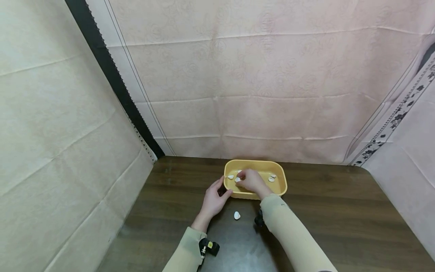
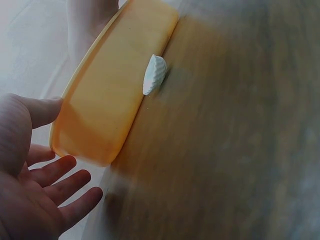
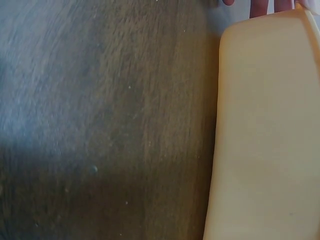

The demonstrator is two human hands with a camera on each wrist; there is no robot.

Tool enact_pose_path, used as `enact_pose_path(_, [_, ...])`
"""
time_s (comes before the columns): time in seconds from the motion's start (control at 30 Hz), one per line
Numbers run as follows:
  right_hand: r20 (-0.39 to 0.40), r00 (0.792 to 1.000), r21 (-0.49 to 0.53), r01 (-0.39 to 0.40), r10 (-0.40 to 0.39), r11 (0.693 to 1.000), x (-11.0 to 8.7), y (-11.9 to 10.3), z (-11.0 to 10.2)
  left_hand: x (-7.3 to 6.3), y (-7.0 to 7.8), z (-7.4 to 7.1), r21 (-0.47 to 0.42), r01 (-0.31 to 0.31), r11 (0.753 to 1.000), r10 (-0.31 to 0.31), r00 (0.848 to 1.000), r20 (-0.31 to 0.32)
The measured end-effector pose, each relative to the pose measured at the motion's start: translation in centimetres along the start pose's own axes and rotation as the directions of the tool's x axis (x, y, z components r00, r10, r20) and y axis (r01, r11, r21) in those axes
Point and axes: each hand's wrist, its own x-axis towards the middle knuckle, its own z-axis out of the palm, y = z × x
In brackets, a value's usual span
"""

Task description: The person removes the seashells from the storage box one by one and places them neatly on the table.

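A yellow rectangular tray [image 1: 253, 195] stands on the table, with several small white seashells [image 1: 271, 179] inside. My right hand [image 1: 252, 181] reaches over its front rim and pinches a white seashell [image 1: 237, 180] between thumb and fingertips, low in the tray's left half. At the front left corner, my left hand [image 1: 214, 198] rests against the tray, thumb on the rim and the other fingers spread past the end. Another ridged seashell [image 2: 155, 75] lies on the table in front of the tray. The right wrist view catches only the tray wall [image 3: 270, 125] and some left fingertips [image 3: 259, 7].
The dark wooden table [image 1: 323, 211] ends at a hanging pale cloth [image 1: 265, 94] just behind the tray. More cloth [image 1: 68, 151] closes off the left and right sides. Both wrists wear small black cameras [image 1: 212, 247].
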Motion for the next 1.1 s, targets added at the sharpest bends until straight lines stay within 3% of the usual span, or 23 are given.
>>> enact_pose_path(0.3, [0.012,1.0,-0.01,-0.015,0.016,1.0,-0.1,-0.1,-0.1,-0.1,0.2,0.0,0.007,-0.009,1.0,0.009,1.0,0.007])
enact_pose_path(0.77, [-0.002,1.0,0.098,-0.019,0.019,0.995,-0.6,-0.8,-0.9,-0.2,0.4,-0.2,0.006,0.011,1.0,-0.011,1.0,0.006])
enact_pose_path(1.1, [-0.05,0.997,0.108,0.059,-0.054,0.992,-1.9,-0.8,-1.6,-0.2,0.3,-0.2,0.019,-0.004,1.0,0.004,1.0,0.011])
